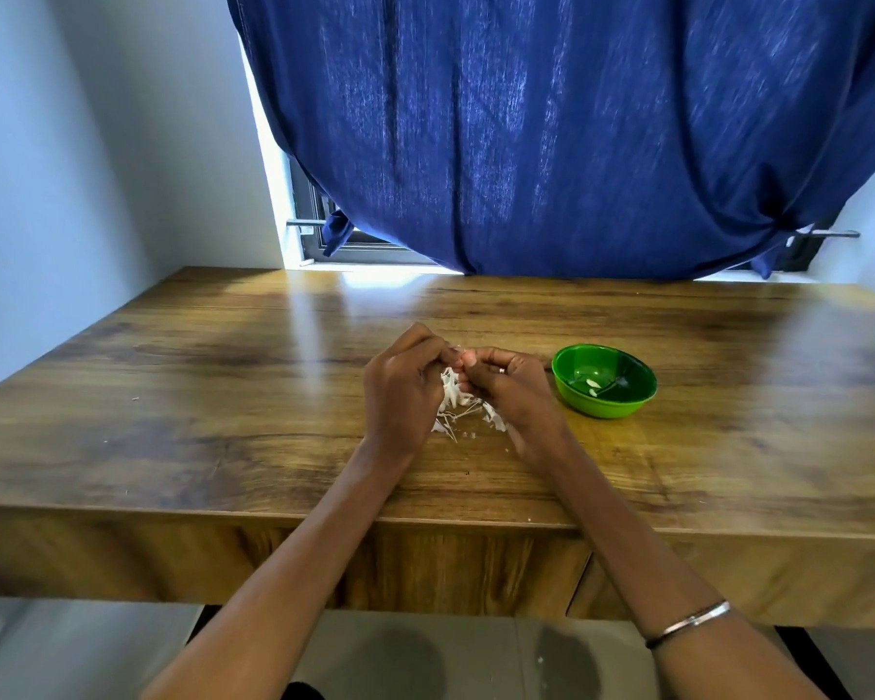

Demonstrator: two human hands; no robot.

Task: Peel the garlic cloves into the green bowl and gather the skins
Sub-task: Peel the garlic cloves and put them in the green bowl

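My left hand [402, 389] and my right hand [514, 391] meet fingertip to fingertip above the middle of the wooden table [173, 396]. Together they pinch a small garlic clove [459, 357], mostly hidden by the fingers. Under and between the hands lies a loose pile of white garlic skins [458, 411]. The green bowl [604, 380] stands on the table just right of my right hand, with a couple of pale peeled cloves [593, 384] inside.
A dark blue curtain [577, 133] hangs over the window behind the table's far edge. A white wall [72, 144] closes the left side. The table's near edge [425, 522] crosses under my forearms. Small skin flecks dot the tabletop.
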